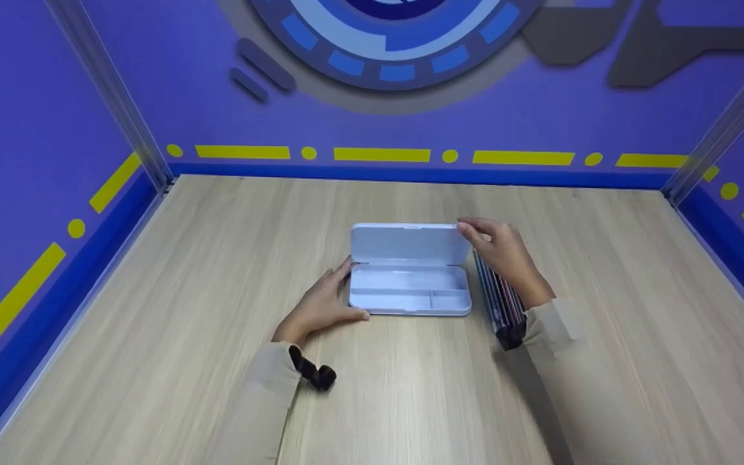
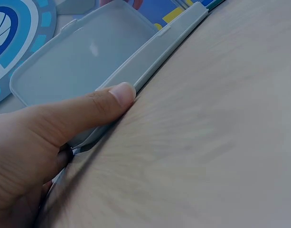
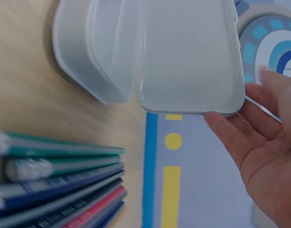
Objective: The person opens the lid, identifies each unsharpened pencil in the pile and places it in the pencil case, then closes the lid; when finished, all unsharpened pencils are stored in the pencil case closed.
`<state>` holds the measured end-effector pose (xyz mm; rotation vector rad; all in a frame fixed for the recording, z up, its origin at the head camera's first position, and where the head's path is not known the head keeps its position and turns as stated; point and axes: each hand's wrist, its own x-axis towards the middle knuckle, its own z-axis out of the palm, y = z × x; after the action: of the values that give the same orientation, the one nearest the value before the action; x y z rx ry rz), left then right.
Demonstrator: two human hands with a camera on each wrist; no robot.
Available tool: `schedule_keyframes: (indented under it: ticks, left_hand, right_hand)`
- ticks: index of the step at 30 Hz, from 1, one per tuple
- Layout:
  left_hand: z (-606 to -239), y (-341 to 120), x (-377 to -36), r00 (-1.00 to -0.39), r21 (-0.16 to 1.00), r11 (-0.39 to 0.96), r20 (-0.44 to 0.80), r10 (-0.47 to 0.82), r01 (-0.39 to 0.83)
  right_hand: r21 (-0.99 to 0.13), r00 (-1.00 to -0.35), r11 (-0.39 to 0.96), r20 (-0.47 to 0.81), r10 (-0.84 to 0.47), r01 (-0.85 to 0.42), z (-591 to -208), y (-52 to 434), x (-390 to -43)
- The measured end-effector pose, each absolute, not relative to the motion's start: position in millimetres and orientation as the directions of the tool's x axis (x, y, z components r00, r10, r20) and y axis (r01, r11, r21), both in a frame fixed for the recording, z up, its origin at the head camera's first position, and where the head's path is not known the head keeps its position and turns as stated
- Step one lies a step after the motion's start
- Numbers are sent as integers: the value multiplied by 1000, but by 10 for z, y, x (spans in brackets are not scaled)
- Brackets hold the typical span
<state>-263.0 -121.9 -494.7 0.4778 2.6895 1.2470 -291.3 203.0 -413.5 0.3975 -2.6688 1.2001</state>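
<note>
A white pencil case (image 1: 391, 300) lies on the table with its lid (image 1: 404, 243) raised at the back. Inside are a long compartment and, along the front, two smaller ones; nothing lies in them. My left hand (image 1: 320, 303) grips the left end of the case, thumb (image 2: 112, 97) on the front wall and fingers round towards the back. With thumb and fingers, my right hand (image 1: 504, 255) pinches the lid's upper right corner, as the right wrist view also shows. Slim pens (image 3: 64, 190) in green, blue and red lie under that hand, just right of the case.
The wooden table (image 1: 217, 258) is bounded by blue panels (image 1: 372, 129) at the back and sides, with metal posts (image 1: 113, 84) at the corners. A black strap (image 1: 314, 369) hangs at my left wrist.
</note>
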Motion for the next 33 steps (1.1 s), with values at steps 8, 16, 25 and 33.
schedule_keyframes:
  ticks: [8, 16, 25, 33]
  left_hand:
    - [-4947, -1238, -2631, -945, 767, 611, -22, 327, 194]
    - [-4948, -1237, -2621, -945, 761, 620, -28, 325, 191]
    - [-4942, -1217, -2616, -944, 745, 637, -32, 330, 198]
    - [-4939, -1191, -2612, -942, 730, 648, -16, 335, 218]
  right_hand:
    - [-918, -982, 369, 91, -163, -146, -4239, 2041, -3007]
    - [-959, -970, 272, 15, -244, -84, -4340, 2033, -3131]
    - [-948, -965, 319, -88, -247, 4, -4446, 2015, -3234]
    - [-929, -948, 356, -201, -248, 104, -4480, 2009, -3313]
